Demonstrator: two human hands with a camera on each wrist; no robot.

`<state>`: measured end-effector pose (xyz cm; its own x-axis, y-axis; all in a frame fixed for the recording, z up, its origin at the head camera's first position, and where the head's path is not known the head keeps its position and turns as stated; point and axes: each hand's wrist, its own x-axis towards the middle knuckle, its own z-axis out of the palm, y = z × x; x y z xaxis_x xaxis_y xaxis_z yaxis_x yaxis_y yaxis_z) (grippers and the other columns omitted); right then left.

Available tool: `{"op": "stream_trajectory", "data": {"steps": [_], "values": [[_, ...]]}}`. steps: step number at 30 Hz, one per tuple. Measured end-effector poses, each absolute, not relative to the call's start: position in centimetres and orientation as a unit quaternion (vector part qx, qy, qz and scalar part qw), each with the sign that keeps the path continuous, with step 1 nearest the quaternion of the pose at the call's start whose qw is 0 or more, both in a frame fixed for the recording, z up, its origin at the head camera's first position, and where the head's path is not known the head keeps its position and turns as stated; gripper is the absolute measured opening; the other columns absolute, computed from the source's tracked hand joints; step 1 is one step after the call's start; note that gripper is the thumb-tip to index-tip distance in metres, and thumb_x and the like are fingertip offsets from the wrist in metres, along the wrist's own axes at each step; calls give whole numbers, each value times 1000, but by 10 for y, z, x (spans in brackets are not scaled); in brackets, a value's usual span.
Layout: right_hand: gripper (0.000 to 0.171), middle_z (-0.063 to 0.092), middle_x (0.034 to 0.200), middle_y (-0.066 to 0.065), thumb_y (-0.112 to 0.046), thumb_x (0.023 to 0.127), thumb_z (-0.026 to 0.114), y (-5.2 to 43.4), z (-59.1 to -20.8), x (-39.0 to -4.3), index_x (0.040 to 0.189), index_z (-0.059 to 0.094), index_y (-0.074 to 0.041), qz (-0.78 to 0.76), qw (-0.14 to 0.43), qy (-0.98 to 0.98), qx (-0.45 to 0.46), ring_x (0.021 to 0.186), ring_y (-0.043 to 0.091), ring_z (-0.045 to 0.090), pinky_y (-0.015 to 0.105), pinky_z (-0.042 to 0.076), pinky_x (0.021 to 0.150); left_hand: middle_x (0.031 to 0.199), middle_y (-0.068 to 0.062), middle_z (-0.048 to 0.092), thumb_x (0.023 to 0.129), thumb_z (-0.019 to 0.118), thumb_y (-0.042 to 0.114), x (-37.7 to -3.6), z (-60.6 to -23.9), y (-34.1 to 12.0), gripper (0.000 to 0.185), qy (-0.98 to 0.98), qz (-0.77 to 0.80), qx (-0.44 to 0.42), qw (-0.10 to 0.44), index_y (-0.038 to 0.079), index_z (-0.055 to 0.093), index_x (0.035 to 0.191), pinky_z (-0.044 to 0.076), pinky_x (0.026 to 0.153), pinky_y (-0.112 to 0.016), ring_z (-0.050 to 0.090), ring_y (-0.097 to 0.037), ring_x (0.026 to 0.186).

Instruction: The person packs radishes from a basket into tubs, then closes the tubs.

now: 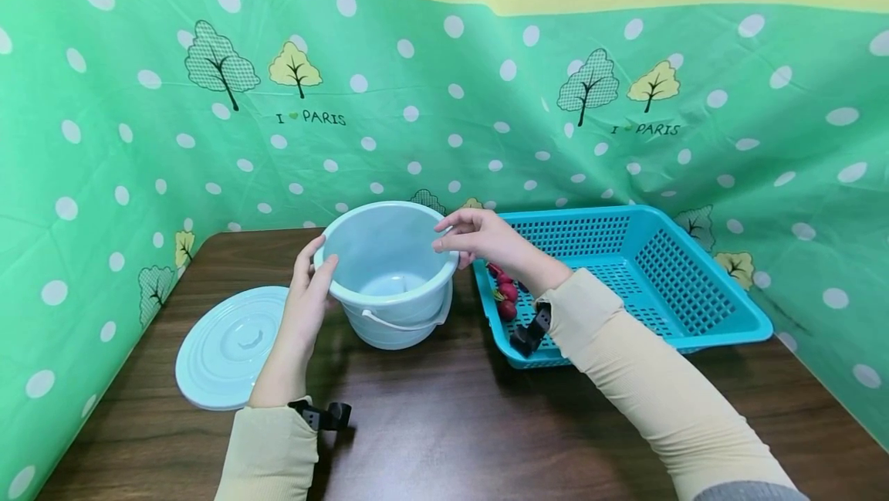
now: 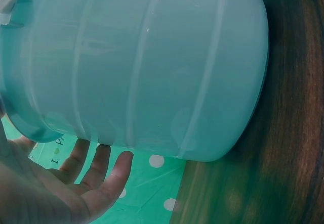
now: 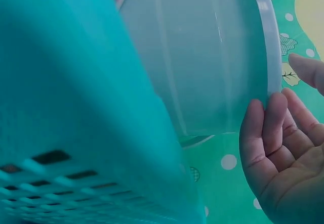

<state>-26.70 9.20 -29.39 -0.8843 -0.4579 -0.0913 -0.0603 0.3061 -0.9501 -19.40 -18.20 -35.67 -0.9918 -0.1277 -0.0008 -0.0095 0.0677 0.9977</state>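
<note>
A light blue plastic bucket (image 1: 389, 254) stands upright on the dark wooden table (image 1: 451, 424), its white handle (image 1: 396, 323) hanging down in front. My left hand (image 1: 309, 296) lies against its left wall, thumb at the rim. In the left wrist view the bucket (image 2: 152, 67) fills the frame above my left hand (image 2: 76, 183), whose fingers are straight. My right hand (image 1: 479, 238) hovers at the right rim with relaxed fingers. The right wrist view shows that hand (image 3: 283, 148) loosely curved beside the bucket (image 3: 212, 57) rim.
The bucket's round lid (image 1: 229, 343) lies flat on the table to the left. A blue perforated basket (image 1: 667, 269), also seen close up as the basket (image 3: 76, 107), sits to the right with red radishes (image 1: 505, 289) in its near left corner. A green dotted curtain (image 1: 417, 99) surrounds the table.
</note>
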Motion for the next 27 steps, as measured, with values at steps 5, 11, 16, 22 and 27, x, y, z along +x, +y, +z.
{"op": "stream_trajectory", "data": {"steps": [5,11,16,22,27], "values": [[46,71,106,6,-20,90,72,94,-292,-266,130,58,-1,-560,173,793,-164,65,20,61,35,54,75,139,-15,34,104,41,45,-194,-356,-182,56,-728,-683,46,40,36,23,156,41,105,-48,49,-35,128],[44,72,105,7,-21,91,70,97,-285,-266,128,59,0,-558,158,797,-170,67,21,62,37,53,76,138,-16,35,104,41,46,-194,-355,-181,56,-732,-679,48,40,37,23,156,42,103,-47,50,-34,126],[40,72,101,5,-22,91,70,100,-279,-269,125,61,-2,-550,146,804,-173,74,30,63,37,54,75,140,-15,34,103,41,46,-193,-356,-183,56,-732,-678,52,42,37,23,156,42,103,-47,50,-35,126],[39,72,97,3,-26,90,72,108,-276,-275,122,64,-5,-538,139,814,-170,73,26,64,38,55,76,139,-15,34,104,41,45,-193,-355,-183,56,-731,-680,50,41,36,23,156,42,104,-47,49,-34,127],[38,72,103,7,-26,92,70,120,-276,-283,122,64,-5,-533,139,819,-163,76,29,65,35,56,75,136,-13,35,104,41,45,-192,-354,-182,55,-730,-680,48,41,37,23,156,42,103,-47,50,-32,126]]}}
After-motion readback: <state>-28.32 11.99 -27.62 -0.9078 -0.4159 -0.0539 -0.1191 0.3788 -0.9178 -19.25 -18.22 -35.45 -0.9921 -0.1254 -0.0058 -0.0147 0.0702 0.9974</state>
